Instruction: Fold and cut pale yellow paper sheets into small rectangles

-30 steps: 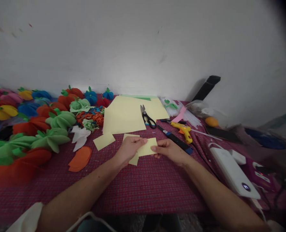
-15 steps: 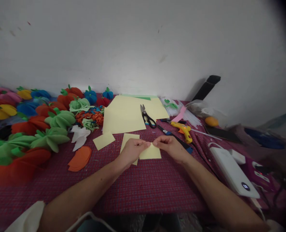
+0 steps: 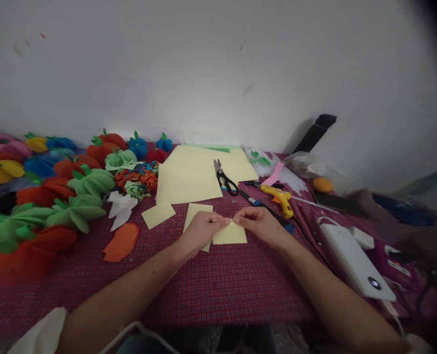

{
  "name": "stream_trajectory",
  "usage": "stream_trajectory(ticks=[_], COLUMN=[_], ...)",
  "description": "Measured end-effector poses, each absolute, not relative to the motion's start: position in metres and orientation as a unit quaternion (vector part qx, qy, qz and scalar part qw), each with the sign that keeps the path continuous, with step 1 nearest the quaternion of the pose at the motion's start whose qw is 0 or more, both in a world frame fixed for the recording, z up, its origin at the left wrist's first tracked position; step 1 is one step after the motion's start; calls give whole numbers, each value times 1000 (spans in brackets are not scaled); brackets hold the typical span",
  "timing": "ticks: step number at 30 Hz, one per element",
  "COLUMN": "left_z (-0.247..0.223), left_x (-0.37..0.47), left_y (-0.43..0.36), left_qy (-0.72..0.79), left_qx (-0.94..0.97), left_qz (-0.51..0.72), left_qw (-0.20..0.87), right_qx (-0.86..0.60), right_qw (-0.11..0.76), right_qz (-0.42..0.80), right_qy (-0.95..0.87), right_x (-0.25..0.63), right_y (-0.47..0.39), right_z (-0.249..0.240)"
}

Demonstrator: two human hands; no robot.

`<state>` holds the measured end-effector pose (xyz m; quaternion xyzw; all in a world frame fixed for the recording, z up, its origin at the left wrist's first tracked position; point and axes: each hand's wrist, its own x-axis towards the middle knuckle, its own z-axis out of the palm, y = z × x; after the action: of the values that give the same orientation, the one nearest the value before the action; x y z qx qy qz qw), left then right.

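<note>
Both my hands pinch the top edge of a pale yellow piece point(image 3: 230, 236) above the checked cloth, their fingertips almost meeting. My left hand point(image 3: 203, 228) is closed on its left part, over another yellow strip point(image 3: 191, 212) that lies beneath. Closed as well, my right hand point(image 3: 259, 223) grips the piece from the right, beside a dark cutter point(image 3: 246, 195). Farther left lies a small yellow rectangle point(image 3: 158, 215). Large yellow sheets point(image 3: 189, 174) are spread behind, with open black-handled scissors point(image 3: 224, 181) on top.
Colourful felt pumpkins point(image 3: 91, 182) crowd the left side, near scraps point(image 3: 139, 177) and orange cut pieces point(image 3: 121, 242). At the right are a yellow glue gun point(image 3: 281, 199), clear sticks point(image 3: 294, 181), a white power bank point(image 3: 354, 260) and a purple power strip point(image 3: 395, 265).
</note>
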<state>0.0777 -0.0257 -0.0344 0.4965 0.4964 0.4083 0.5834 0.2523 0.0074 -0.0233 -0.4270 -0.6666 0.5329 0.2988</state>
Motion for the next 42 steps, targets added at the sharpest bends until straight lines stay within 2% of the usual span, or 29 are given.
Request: stream_trajectory(ticks=[11,17,20,26,35,42], left_z=[-28,-30,-30,-32,-33,-33], left_x=[78,77,76,73,73,73], left_y=[-25,-25,-24,-21,-20,-19], left_qy=[488,485,485,468,451,438], left_qx=[488,495,481,437,445,414], left_qz=[356,350,366,415,420,471], left_qw=[630,630,632,646,649,644], right_qx=[-452,-461,-453,-451,-422,-397], right_qw=[382,390,369,272,269,225], right_qz=[517,526,560,617,599,564], right_qy=[-618,-599,-587,-584,-625,-688], right_x=[263,262,261,260,261,254], right_y=[16,16,14,10,10,4], right_z=[-20,-18,-17,-17,-21,-26])
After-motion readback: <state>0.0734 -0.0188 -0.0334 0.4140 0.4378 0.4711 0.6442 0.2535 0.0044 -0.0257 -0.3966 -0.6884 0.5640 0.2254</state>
